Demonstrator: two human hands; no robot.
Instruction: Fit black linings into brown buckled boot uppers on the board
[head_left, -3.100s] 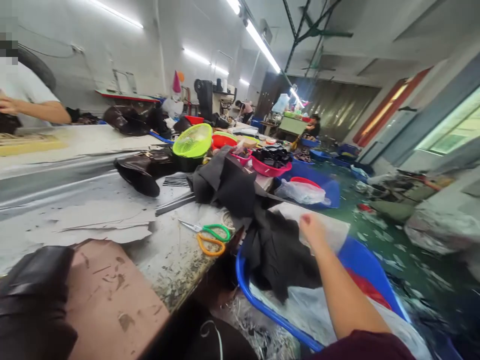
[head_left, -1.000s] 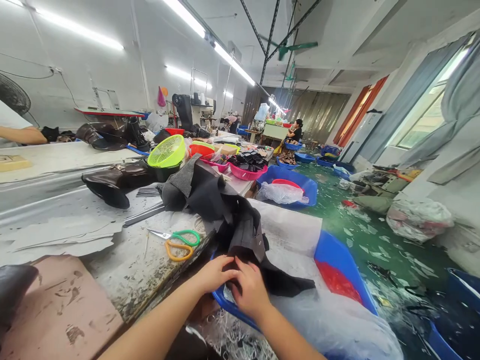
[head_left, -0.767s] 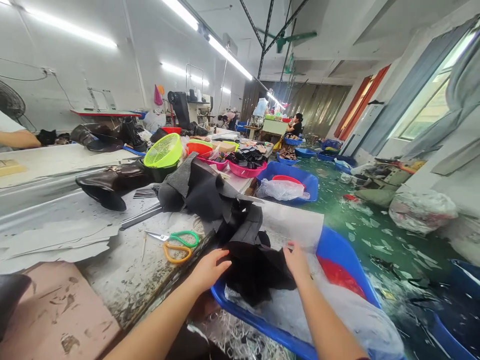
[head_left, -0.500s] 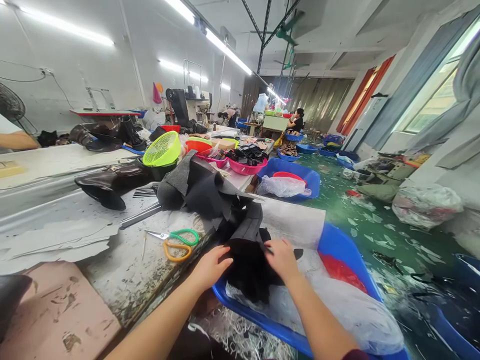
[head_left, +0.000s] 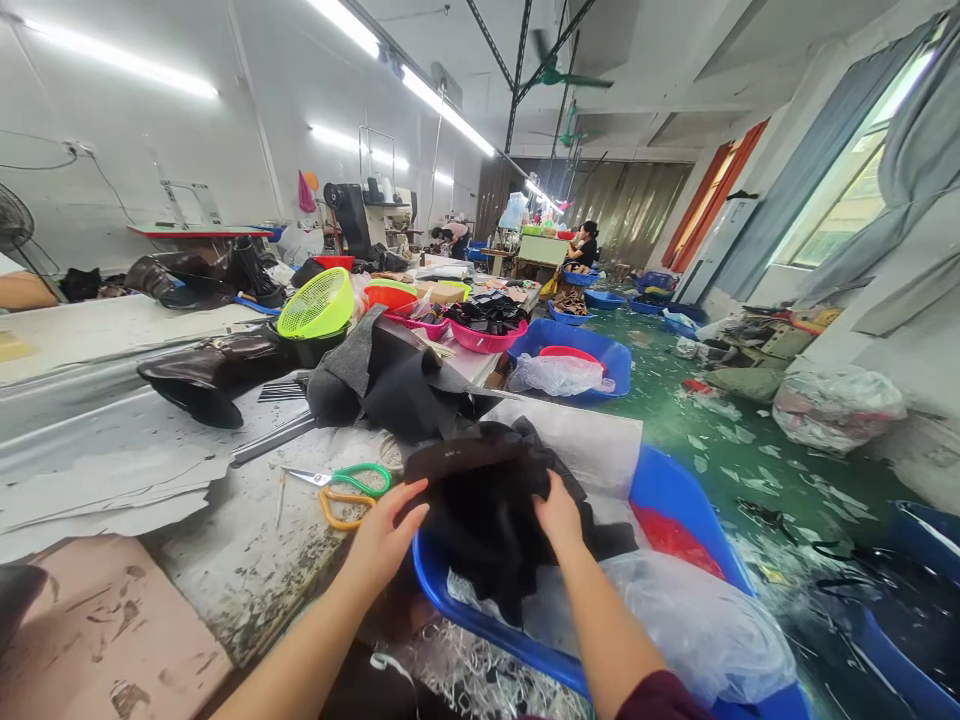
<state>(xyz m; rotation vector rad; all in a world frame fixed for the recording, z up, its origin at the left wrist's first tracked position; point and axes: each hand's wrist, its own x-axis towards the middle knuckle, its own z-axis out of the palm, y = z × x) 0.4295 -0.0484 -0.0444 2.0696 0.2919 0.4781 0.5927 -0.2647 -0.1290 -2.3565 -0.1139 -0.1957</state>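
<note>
A limp, dark cut piece of black material (head_left: 487,510) spreads between my hands over the near side of a blue plastic bin (head_left: 487,625). My left hand (head_left: 382,530) holds its left edge, thumb and forefinger at the border; the other fingertips are hard to see. On the right side, my right hand (head_left: 561,512) is closed on the same material, its fingertips partly hidden in the folds. Behind it, more black and grey cut pieces (head_left: 397,375) are heaped on the worktable edge. Scissors (head_left: 345,483) with one green and one orange handle lie just left of my left hand.
A dark brown boot (head_left: 217,375) lies on the worktable beside paper sheets (head_left: 105,470) and a pinkish board (head_left: 112,630). A lime basket (head_left: 319,303) and a pink basket (head_left: 487,338) stand farther back. Clear plastic bags (head_left: 697,620) fill the bin's right side. Scraps litter the green floor (head_left: 712,440).
My hands have moved apart, the left one shifting left. The black material has opened out wider between them, and a dark strip along its upper edge now shows.
</note>
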